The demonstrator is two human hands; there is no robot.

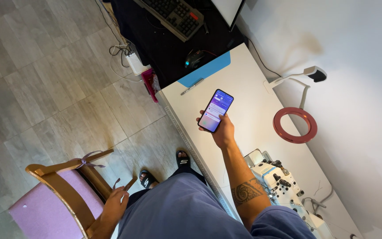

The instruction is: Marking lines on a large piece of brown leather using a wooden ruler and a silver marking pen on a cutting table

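Observation:
My right hand [223,132] holds a dark smartphone [216,110] with a lit screen above the white table [244,75]. The forearm behind it has a tattoo. My left hand [115,204] grips the wooden frame of a chair [63,188] with a lilac seat cushion, low at the left. I stand between chair and table in blue trousers and black slide sandals [182,160].
A white sewing machine [279,181] stands on the table at the lower right, with a red ring lamp [295,125] behind it. A silver pen [192,86] lies near the blue strip. Beyond are a black desk with keyboard [173,15] and mouse [194,58]. Cables and a power strip [134,62] lie on the tiled floor.

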